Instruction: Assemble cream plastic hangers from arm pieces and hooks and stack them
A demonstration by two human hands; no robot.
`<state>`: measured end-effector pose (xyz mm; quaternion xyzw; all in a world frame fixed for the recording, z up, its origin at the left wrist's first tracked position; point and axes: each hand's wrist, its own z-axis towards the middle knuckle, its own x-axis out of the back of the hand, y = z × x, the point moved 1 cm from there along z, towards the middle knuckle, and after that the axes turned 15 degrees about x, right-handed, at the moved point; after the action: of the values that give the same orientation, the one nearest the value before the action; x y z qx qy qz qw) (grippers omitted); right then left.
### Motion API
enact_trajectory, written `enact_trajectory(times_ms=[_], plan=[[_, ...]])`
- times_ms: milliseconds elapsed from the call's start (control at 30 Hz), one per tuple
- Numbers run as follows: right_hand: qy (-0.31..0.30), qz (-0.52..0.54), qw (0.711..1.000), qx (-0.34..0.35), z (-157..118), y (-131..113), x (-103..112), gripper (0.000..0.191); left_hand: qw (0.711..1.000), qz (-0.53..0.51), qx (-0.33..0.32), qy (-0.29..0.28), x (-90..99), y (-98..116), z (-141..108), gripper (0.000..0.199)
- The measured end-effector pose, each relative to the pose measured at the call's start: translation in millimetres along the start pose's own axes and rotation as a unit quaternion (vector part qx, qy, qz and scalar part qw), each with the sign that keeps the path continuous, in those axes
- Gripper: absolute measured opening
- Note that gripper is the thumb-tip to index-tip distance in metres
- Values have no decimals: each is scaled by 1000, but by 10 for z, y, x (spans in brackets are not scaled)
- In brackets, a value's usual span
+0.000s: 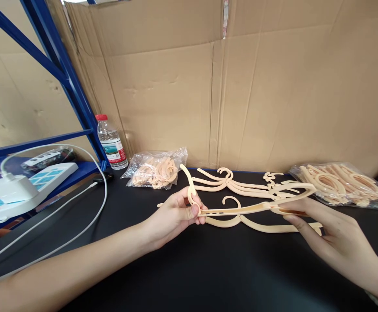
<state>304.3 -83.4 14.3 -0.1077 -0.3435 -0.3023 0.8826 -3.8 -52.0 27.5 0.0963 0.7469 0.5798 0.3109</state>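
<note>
Both hands hold a pale peach plastic hanger (237, 211), which looks jointed, above the black table. My left hand (176, 210) pinches its left end, where a narrow curved piece (188, 178) sticks up past the fingertips. At the other end, the fingers and thumb of my right hand (331, 234) close around a wider looped section (294, 193). Behind and partly below the held hanger lies another hanger (269, 228) with its hook up. Several more hangers (214, 187) lie overlapped farther back, alongside small loose hook pieces (271, 177).
A clear bag of hanger parts (156, 172) sits at the back left, and a second bag (344, 184) at the back right. Left of these stand a water bottle (112, 145) and a power strip (50, 178) with white cables. A cardboard wall (163, 86) closes the back.
</note>
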Motion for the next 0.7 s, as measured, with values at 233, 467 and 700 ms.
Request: enact_trajectory(times_ms=[233, 467, 700], plan=[[12, -22, 1000, 12, -1, -56, -2, 19, 999, -12, 49, 4, 10, -9, -5, 31], [23, -29, 999, 20, 35, -98, 0, 18, 998, 14, 38, 53, -6, -8, -23, 28], [24, -41, 999, -3, 71, -146, 0, 19, 993, -40, 14, 106, -10, -36, -20, 32]])
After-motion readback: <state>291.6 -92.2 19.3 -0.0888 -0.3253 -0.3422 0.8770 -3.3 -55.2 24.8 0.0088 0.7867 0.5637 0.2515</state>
